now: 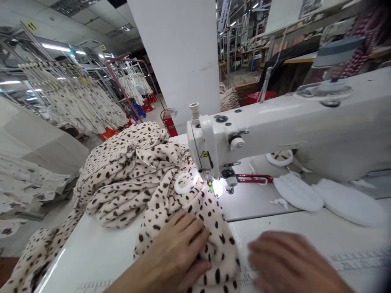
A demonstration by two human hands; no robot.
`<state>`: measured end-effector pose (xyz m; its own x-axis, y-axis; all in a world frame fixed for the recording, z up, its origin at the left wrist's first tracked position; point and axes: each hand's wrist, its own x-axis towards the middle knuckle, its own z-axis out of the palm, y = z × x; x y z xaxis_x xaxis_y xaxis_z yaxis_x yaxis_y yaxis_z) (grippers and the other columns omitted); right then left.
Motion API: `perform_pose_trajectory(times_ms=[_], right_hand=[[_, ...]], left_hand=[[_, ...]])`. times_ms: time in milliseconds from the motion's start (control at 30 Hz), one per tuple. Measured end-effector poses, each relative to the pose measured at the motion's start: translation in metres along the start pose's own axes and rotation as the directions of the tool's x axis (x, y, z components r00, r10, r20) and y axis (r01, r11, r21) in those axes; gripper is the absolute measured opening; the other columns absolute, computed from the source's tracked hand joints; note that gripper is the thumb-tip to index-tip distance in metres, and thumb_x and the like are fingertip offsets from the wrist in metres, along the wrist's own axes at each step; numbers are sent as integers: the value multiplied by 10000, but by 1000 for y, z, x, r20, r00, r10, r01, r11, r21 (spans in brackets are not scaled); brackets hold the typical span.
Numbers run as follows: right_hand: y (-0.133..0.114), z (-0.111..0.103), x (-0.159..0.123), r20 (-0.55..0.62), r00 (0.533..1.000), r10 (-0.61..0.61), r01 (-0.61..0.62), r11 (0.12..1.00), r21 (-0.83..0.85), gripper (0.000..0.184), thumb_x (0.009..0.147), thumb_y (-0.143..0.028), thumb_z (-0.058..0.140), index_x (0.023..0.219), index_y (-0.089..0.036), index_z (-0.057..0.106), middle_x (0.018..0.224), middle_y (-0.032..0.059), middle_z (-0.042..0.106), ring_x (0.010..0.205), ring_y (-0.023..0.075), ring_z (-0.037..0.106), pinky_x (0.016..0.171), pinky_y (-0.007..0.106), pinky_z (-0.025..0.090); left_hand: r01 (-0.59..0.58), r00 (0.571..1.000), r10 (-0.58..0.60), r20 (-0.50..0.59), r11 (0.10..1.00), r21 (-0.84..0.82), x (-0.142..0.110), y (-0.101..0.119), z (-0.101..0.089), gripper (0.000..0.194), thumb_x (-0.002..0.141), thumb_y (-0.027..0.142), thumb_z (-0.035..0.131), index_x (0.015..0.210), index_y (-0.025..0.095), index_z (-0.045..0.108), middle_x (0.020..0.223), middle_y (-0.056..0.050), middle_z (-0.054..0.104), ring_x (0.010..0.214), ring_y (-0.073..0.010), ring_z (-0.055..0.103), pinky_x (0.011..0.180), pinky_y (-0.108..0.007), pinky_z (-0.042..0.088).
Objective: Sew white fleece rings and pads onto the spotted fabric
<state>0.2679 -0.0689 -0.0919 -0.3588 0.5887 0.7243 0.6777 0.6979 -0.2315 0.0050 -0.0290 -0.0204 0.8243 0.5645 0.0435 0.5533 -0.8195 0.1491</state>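
Observation:
A cream fabric with dark spots (pixel 137 171) lies heaped on the white table (pixel 91 252) and runs under the needle of a white sewing machine (pixel 275 122). A white ring piece (pixel 186 183) sits on the fabric just left of the needle. My left hand (pixel 180 248) lies on the fabric in front of the needle, fingers stretched flat and pressing it down. My right hand (pixel 284 260) hovers over the table to the right of the fabric; it is smeared by motion and its fingers do not show clearly.
White oval fabric pieces (pixel 305 195) and red-handled snips (pixel 253 178) lie on the machine bed at right. Racks of hanging spotted garments (pixel 70 97) stand at the left. A white pillar (pixel 183 53) rises behind the machine.

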Motion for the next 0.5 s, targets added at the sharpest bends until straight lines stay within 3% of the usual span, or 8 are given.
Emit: perform_pose_trajectory(times_ms=[100, 167, 233, 300, 400, 500], right_hand=[[37, -34, 16, 23, 988, 155, -142, 946, -291, 254, 992, -327, 433, 981, -181, 641, 900, 64, 692, 843, 213, 619, 790, 359, 461], [58, -47, 27, 48, 962, 269, -205, 826, -526, 294, 971, -377, 444, 979, -157, 639, 888, 89, 686, 845, 259, 621, 715, 374, 476], [70, -48, 35, 151, 914, 377, -192, 728, -658, 237, 936, -336, 464, 910, -167, 629, 769, 68, 661, 734, 251, 629, 582, 340, 451], [74, -43, 38, 225, 868, 442, -165, 686, -709, 172, 893, -228, 450, 837, -187, 608, 657, 35, 614, 617, 227, 618, 491, 309, 385], [79, -38, 32, 188, 863, 469, -192, 648, -737, 221, 858, -139, 383, 865, -193, 597, 644, 34, 604, 583, 231, 623, 472, 311, 345], [90, -39, 15, 158, 845, 512, -255, 643, -722, 318, 885, -169, 317, 1070, -219, 571, 685, 21, 608, 563, 221, 621, 449, 313, 327]], left_hand=[[91, 991, -90, 96, 996, -5, -9, 7, -1, 411, 909, 299, 563, 1293, 158, 526, 1119, -141, 616, 968, -296, 605, 793, -450, 529], [162, 969, -153, 193, 986, -31, -9, 10, -6, 473, 906, 321, 572, 1355, 198, 490, 1088, -119, 632, 909, -274, 628, 738, -402, 530], [223, 938, -201, 282, 974, -46, -5, 11, -15, 526, 895, 368, 594, 1384, 213, 478, 985, -89, 663, 842, -257, 642, 723, -375, 519], [270, 913, -239, 332, 961, -52, 2, 11, -25, 502, 881, 398, 615, 1346, 227, 532, 892, -67, 675, 806, -249, 644, 717, -354, 502], [354, 910, -310, 275, 927, -125, 16, 7, -36, 309, 913, 390, 570, 1173, 244, 653, 840, -43, 676, 780, -216, 632, 718, -316, 477], [348, 935, -314, 163, 904, -250, 27, -1, -38, 238, 949, 342, 521, 1086, 220, 673, 939, -43, 680, 893, -199, 630, 817, -308, 477]])
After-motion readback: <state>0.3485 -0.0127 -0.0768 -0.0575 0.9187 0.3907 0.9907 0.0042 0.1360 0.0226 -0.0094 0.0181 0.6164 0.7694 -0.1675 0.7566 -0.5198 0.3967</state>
